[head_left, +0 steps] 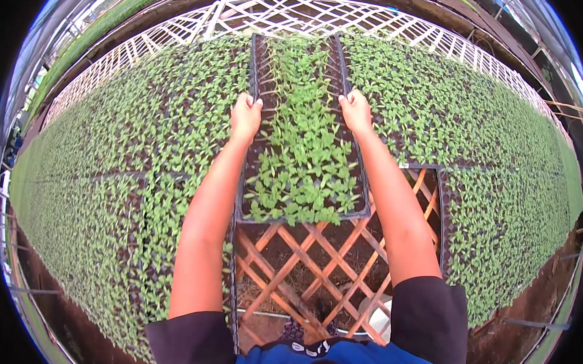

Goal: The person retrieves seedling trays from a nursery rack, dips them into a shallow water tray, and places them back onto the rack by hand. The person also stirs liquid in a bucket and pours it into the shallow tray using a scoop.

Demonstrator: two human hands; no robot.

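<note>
Both arms reach forward over a long black seedling tray (pixel 303 219) filled with green seedlings (pixel 306 150). On the tray's left rim, my left hand (pixel 246 117) is closed, its fingers wrapped over the edge. Across from it, my right hand (pixel 356 112) grips the right rim in the same way. Dark soil shows along both sides of this tray, where the seedlings lean toward its middle. The fingertips of both hands are partly hidden.
Seedling trays spread to the left (pixel 124 148) and right (pixel 498 210). Below the near tray end, a brown wooden lattice (pixel 301 260) lies exposed above the ground. White lattice (pixel 273 15) borders the far side. Something white (pixel 378 316) sits under the lattice at lower right.
</note>
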